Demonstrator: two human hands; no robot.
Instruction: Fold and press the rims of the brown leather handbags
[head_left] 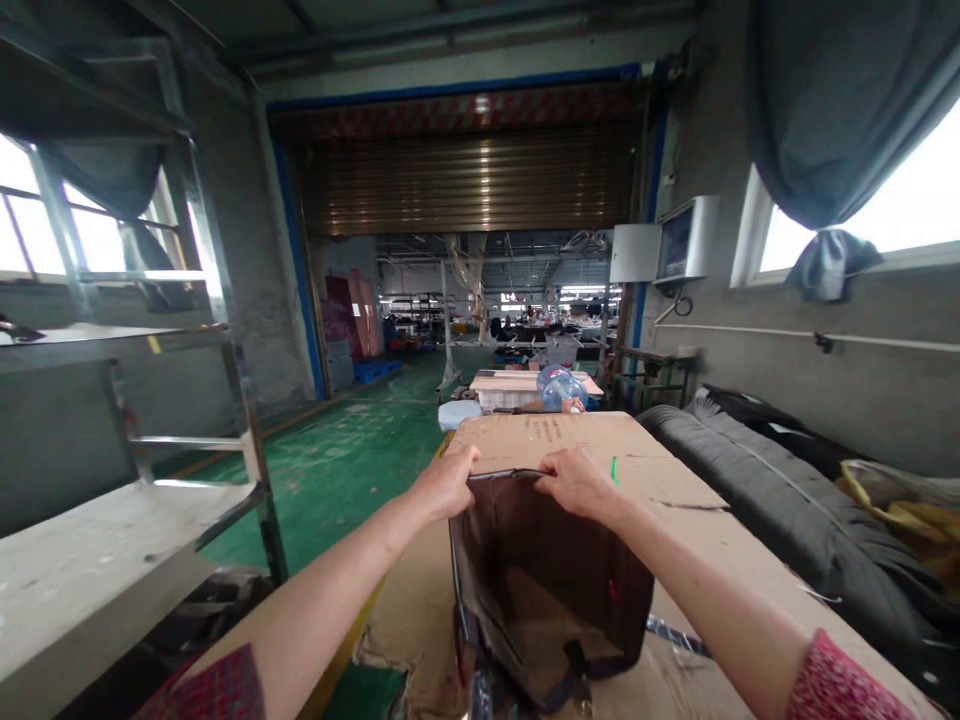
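Note:
A dark brown fabric bag (551, 585) lies on a cardboard-covered table (675, 500) in front of me. My left hand (448, 482) grips the bag's far edge at its left corner, fingers curled over it. My right hand (576, 480) grips the same edge further right, fingers closed on the fabric. The bag's mouth faces me and shows a lighter brown lining. A black strap (585, 672) hangs at the bag's near end. A small green mark (613, 470) sits on the cardboard just right of my right hand.
Metal shelving (172, 400) stands at the left. Dark grey fabric rolls (757, 480) lie along the right wall, with a yellow bag (900, 500) beyond. A clear water bottle (561, 388) and boxes sit past the table's far end. Green floor (352, 450) leads to an open roller door (472, 180).

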